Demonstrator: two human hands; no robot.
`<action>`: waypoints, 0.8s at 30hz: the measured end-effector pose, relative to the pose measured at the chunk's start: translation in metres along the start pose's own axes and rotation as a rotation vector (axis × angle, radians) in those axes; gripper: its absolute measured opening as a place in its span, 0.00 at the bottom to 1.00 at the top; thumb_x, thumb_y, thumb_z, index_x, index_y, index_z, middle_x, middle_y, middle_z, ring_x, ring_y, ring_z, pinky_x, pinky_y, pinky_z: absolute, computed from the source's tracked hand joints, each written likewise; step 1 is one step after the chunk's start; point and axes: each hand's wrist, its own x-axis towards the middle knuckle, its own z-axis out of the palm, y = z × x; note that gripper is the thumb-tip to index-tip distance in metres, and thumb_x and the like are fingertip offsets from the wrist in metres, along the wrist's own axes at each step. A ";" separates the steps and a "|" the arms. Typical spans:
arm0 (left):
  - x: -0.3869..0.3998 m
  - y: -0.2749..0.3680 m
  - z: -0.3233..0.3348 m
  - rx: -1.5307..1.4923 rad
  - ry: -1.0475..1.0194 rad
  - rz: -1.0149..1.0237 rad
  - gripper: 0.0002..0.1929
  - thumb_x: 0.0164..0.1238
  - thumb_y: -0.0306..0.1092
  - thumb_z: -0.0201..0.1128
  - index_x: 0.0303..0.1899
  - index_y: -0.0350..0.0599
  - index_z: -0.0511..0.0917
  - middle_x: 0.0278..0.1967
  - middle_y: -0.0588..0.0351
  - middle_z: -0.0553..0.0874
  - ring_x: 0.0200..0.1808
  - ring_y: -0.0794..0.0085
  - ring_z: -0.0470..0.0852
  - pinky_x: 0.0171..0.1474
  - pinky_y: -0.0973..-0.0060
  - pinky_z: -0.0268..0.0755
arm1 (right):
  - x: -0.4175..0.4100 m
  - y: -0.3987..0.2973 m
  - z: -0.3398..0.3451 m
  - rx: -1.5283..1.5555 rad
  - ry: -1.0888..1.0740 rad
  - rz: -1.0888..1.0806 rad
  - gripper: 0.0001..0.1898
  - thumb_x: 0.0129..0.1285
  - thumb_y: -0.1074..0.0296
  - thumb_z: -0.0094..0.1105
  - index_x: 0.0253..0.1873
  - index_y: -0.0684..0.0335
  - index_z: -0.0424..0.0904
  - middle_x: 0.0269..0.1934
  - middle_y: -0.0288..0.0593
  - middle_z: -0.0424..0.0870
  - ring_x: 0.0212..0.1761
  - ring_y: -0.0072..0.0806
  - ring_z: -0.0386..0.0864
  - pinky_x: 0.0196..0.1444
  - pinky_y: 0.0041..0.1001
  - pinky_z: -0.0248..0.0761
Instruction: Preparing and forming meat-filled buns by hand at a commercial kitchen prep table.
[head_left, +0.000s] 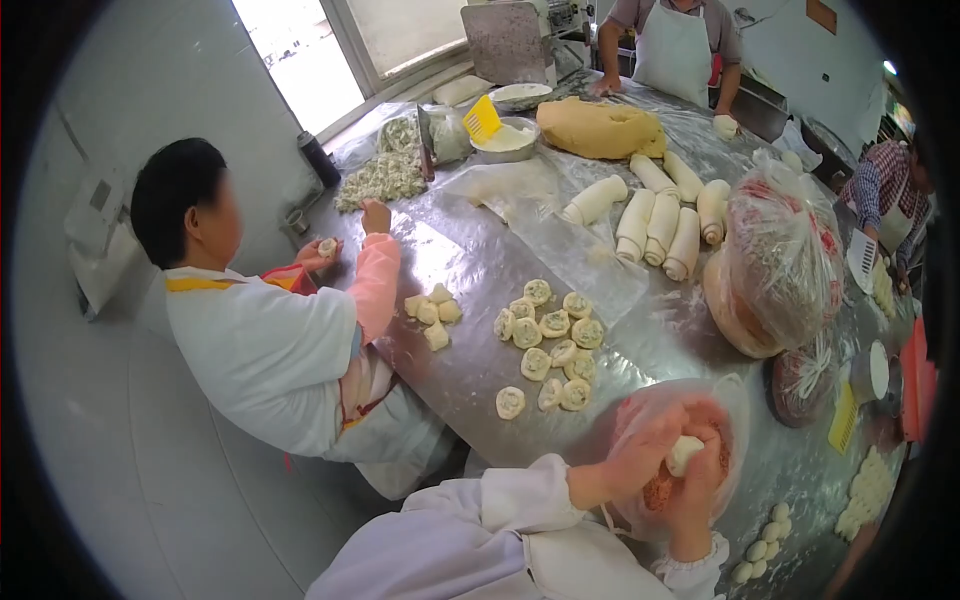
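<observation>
Both of my hands meet around a small white dough ball (684, 455), above a clear plastic bag (739, 420) of reddish-brown crumbly filling (660, 489). My left hand (645, 450) cups the dough from one side, and my right hand (696, 480) presses on it from the other. Some fingers blur and hide part of the dough. To the left of the bag sit several round dough pieces with greenish filling showing on top (555, 324). A short row of small dough balls (765, 541) lies on the metal table (465, 382), right of my right hand.
Across the table, a person (262, 322) holds a dough piece near a heap of green-flecked filling (382, 180). Rolled dough logs (661, 225), a large yellow dough mass (600, 127) and a bulky plastic-wrapped bundle (784, 247) stand farther back. Two more people work beyond; a yellow scraper (843, 420) lies at right.
</observation>
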 end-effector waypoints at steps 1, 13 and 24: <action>0.000 0.005 0.002 -0.207 0.090 0.007 0.16 0.77 0.40 0.48 0.46 0.35 0.77 0.49 0.53 0.80 0.66 0.63 0.69 0.67 0.66 0.58 | 0.001 -0.001 0.002 -0.002 -0.005 0.003 0.29 0.74 0.42 0.36 0.60 0.66 0.65 0.52 0.44 0.72 0.54 0.31 0.72 0.58 0.30 0.65; -0.011 -0.006 0.019 0.019 -0.177 -0.142 0.22 0.74 0.34 0.47 0.66 0.37 0.64 0.64 0.45 0.70 0.66 0.63 0.68 0.70 0.67 0.55 | -0.023 -0.006 -0.017 0.367 0.277 0.035 0.23 0.75 0.46 0.39 0.56 0.61 0.71 0.50 0.38 0.77 0.50 0.28 0.77 0.53 0.29 0.72; -0.019 0.012 -0.028 0.029 -0.072 -0.178 0.24 0.76 0.41 0.49 0.64 0.34 0.62 0.60 0.48 0.73 0.60 0.65 0.75 0.63 0.67 0.66 | -0.123 -0.040 -0.254 -0.571 1.207 0.199 0.19 0.67 0.48 0.54 0.47 0.59 0.77 0.35 0.42 0.84 0.32 0.35 0.81 0.35 0.32 0.72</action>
